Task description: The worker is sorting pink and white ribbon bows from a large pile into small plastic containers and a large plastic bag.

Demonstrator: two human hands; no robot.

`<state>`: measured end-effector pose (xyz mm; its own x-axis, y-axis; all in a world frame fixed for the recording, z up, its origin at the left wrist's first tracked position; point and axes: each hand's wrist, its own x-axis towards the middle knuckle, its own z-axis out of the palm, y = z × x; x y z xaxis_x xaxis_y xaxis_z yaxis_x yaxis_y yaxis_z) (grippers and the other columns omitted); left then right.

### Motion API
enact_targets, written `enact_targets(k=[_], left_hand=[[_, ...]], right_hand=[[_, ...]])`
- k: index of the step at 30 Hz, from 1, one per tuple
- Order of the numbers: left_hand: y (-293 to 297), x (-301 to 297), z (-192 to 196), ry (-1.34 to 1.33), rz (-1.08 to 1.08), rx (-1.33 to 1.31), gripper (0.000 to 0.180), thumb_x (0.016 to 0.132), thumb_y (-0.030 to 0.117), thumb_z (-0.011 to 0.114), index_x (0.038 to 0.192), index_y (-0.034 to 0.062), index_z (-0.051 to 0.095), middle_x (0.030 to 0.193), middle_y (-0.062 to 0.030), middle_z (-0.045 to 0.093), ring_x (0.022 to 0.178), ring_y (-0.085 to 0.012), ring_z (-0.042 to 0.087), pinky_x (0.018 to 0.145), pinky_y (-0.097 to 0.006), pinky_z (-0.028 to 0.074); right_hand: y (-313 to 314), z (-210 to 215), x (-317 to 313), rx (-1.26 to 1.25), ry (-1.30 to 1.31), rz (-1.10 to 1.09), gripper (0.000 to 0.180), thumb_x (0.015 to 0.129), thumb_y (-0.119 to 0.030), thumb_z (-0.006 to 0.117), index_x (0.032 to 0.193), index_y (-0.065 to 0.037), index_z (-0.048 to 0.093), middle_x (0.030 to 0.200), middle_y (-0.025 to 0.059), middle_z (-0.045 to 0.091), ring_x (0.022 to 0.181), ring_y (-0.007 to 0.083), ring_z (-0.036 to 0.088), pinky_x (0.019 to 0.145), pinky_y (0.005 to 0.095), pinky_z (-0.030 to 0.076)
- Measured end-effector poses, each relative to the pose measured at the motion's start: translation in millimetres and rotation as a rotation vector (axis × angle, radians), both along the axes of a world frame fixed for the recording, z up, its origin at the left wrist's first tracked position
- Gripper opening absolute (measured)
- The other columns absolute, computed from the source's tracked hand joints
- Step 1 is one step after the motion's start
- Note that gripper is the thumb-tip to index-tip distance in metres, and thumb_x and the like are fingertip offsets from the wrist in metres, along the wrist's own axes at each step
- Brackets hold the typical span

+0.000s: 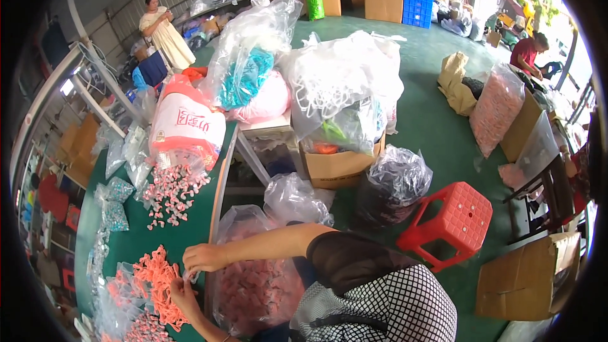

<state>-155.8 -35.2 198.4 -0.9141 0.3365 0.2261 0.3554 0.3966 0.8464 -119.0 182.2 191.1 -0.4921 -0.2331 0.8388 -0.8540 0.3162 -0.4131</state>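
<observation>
1. At a green-topped work table (183, 228) in an open warehouse, a seated person bends over a heap of small coral-orange plastic pieces (158, 282), both hands down at its right edge.

2. The right hand (204, 258) rests on the heap's upper right side, fingers curled narrow; it appears to pinch something small, though what exactly cannot be told.

3. The left hand (183, 297) lies just below, fingers bent into the orange pieces and touching them; whether it grips one is unclear.

4. Done so far, by the look of it: several small clear plastic packets of pink pieces (136, 323) lie at the table's near left corner, beside the heap.

5. Left, as a judgement: the orange heap is still sizeable, a loose scatter of pink-and-white pieces (170, 193) lies further up the table, and a large clear bag of pink pieces (256, 288) stands beside the person's knee, between table and lap. The work looks nearer its start than its end.

6. Around it: a white-and-orange printed sack (187, 128) at the table's far end, small glittery teal packets (114, 206) to the left, a red plastic stool (451, 221) on the green floor, and two other people well apart in the background.
</observation>
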Motion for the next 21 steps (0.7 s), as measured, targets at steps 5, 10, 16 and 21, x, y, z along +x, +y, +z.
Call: enact_targets(k=[5,10,16,21], left_hand=[[-4,-10,-13,-0.025,0.01,0.052,0.007,0.089,0.0,0.061,0.092,-0.0015,0.055,0.077,-0.0037,0.055,0.05,-0.0062,0.047,0.041,-0.02,0.039],[0,13,6,0.011,0.14,0.046,0.008,0.085,0.0,0.065,0.09,-0.0019,0.059,0.071,-0.0031,0.056,0.05,-0.0071,0.048,0.041,-0.021,0.039],[21,25,8,0.041,0.164,0.077,0.012,0.085,0.004,0.067,0.092,-0.0039,0.062,0.07,-0.0046,0.059,0.054,-0.0092,0.053,0.042,-0.023,0.043],[8,34,10,-0.06,0.127,0.154,0.012,0.086,0.005,0.067,0.093,-0.0041,0.063,0.074,-0.0051,0.062,0.059,-0.0092,0.057,0.046,-0.023,0.047]], right_hand=[[0,-5,-3,0.009,-0.006,-0.024,0.012,0.087,-0.016,0.062,0.09,-0.005,0.062,0.091,0.0097,0.057,0.091,0.0299,0.056,0.078,0.0395,0.047],[-10,1,-1,-0.009,0.012,-0.037,0.012,0.088,-0.017,0.062,0.089,-0.006,0.062,0.091,0.0097,0.058,0.09,0.0302,0.057,0.078,0.0392,0.048],[3,-1,-1,-0.001,0.053,-0.09,0.01,0.087,-0.015,0.063,0.09,-0.006,0.064,0.092,0.0098,0.06,0.089,0.0291,0.059,0.078,0.0389,0.049],[-9,2,4,-0.004,-0.012,-0.061,0.01,0.085,-0.014,0.063,0.09,-0.005,0.064,0.091,0.0091,0.061,0.09,0.0287,0.06,0.079,0.0384,0.049]])
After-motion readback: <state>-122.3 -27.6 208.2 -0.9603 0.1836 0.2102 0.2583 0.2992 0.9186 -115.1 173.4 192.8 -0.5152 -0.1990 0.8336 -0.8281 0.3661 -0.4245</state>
